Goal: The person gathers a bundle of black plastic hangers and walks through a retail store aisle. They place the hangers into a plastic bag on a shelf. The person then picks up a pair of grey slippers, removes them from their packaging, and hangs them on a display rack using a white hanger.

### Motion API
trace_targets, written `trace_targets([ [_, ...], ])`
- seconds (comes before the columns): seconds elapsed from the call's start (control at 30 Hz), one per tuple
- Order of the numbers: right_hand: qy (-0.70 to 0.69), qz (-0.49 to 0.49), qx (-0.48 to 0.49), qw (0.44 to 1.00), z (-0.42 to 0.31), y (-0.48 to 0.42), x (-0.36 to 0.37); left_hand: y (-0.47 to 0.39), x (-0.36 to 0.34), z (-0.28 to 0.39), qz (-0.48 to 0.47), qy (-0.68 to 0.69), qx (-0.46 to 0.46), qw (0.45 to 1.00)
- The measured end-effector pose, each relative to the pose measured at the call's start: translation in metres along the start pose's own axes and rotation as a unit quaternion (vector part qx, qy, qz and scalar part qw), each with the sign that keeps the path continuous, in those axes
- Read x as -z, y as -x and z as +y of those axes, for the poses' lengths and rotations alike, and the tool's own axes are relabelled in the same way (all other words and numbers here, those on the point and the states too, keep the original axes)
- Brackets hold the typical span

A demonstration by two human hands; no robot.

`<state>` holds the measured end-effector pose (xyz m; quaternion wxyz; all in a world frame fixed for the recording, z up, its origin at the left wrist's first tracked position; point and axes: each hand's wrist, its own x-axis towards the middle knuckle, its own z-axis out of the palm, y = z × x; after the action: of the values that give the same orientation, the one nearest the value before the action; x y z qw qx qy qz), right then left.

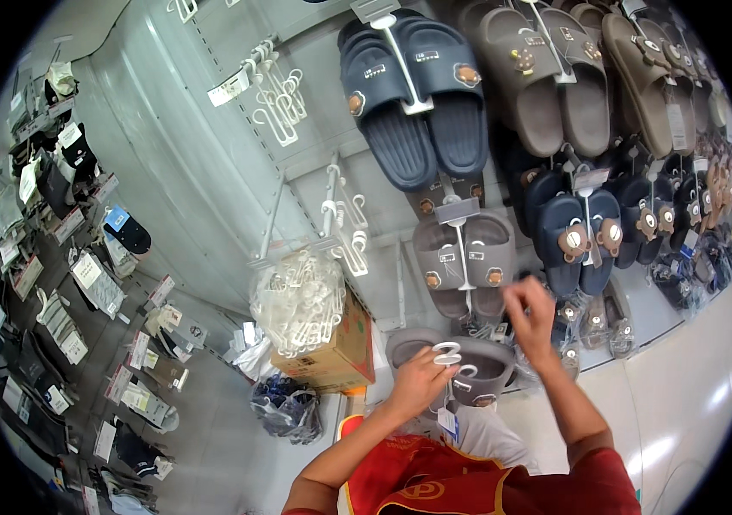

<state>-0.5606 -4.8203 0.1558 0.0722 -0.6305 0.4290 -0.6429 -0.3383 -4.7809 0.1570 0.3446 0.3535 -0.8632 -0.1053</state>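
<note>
My left hand (422, 381) is closed around white plastic hanger hooks (447, 354). From them hangs a pair of grey-brown slippers (485, 367) with a small bear decoration, in front of my lap. A tag (448, 421) dangles below that hand. My right hand (533, 315) is raised to the right of a hanging grey slipper pair (464, 257). Its fingers are half curled and apart, with nothing visible in them. Whether it touches that pair's edge is hard to tell. Larger navy slippers (414, 96) hang on the hook above.
A cardboard box (333, 354) topped by a clear bag of white plastic hangers (301, 302) stands at left. Beside it sits a bag of dark items (285, 409). Bare hangers (279, 96) fill a wall hook. Socks (95, 283) hang far left, more slippers (575, 238) at right.
</note>
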Motion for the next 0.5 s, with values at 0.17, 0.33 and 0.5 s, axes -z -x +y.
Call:
trace_targets([
  [0.17,0.189,0.022,0.149,0.970,0.062,-0.099,-0.011,0.003,-0.007,0.000,0.008,0.043,-0.029,0.999],
  [0.33,0.302,-0.054,0.222,0.925,0.100,-0.140,-0.054,0.014,-0.006,-0.011,-0.002,0.033,-0.008,0.999],
  [0.5,0.080,-0.180,0.067,0.978,0.125,-0.150,-0.069,0.018,-0.002,-0.022,0.016,0.042,-0.010,0.999],
])
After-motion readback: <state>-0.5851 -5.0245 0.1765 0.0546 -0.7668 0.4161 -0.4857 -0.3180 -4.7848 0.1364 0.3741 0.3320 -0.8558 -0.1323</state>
